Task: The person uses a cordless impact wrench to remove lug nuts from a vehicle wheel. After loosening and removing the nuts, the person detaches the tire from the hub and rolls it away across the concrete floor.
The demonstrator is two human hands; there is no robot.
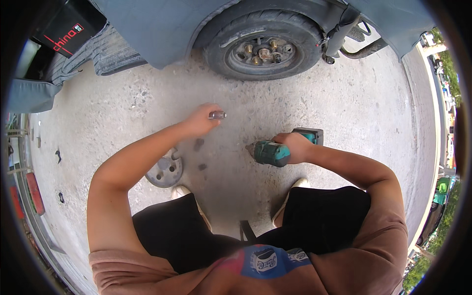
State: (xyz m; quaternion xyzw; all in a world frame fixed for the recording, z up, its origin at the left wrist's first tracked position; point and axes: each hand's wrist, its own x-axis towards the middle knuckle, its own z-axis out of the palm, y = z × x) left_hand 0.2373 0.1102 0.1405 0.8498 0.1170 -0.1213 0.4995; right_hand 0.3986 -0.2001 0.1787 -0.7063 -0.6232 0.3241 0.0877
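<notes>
My left hand (204, 120) is closed around a short metal socket (217, 115), whose end sticks out to the right of the fingers. My right hand (297, 147) grips a teal cordless impact wrench (271, 152) by its handle; its nose points left, and its dark battery (320, 136) shows behind the hand. Ahead of both hands is a vehicle's wheel with a dusty tire (217, 51) and a steel rim (236, 68). Brass-coloured lug nuts (256, 60) sit around the hub. A round metal wheel cover (167, 176) with holes lies on the ground beneath my left forearm.
Grey vehicle body panels (162, 29) surround the wheel. A black box (72, 29) stands at the upper left. My shoes (300, 183) rest on the concrete ground (236, 107). Small dark pieces (58, 156) and a red object (35, 193) lie at the far left.
</notes>
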